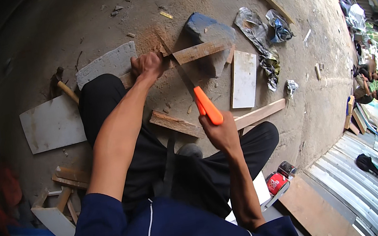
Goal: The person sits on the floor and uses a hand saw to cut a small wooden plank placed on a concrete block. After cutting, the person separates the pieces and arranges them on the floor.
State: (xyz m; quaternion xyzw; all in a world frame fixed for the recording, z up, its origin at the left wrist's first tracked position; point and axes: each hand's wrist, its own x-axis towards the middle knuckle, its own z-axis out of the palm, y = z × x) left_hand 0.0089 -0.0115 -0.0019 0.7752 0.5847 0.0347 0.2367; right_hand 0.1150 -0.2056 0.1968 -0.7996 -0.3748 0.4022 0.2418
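My right hand (220, 133) is wrapped round the orange handle of a handsaw (206, 106). The saw's blade slants up and left across a wooden plank (201, 51), just right of my left hand. My left hand (147, 66) is closed on the plank's left part and presses it down; its fingertips are partly hidden. Under the plank's right part stands a blue and grey block (205, 25). Sawdust lies on the ground around the blade's tip. Below the saw, another length of wood (176, 122) lies on the ground near my legs.
A hammer (67, 90) rests by a white board (52, 123) at left. Another white board (244, 79) and crumpled plastic (253, 27) lie right of the block. Wooden offcuts (72, 175) sit lower left, a red can (277, 183) lower right. People (366, 81) are far right.
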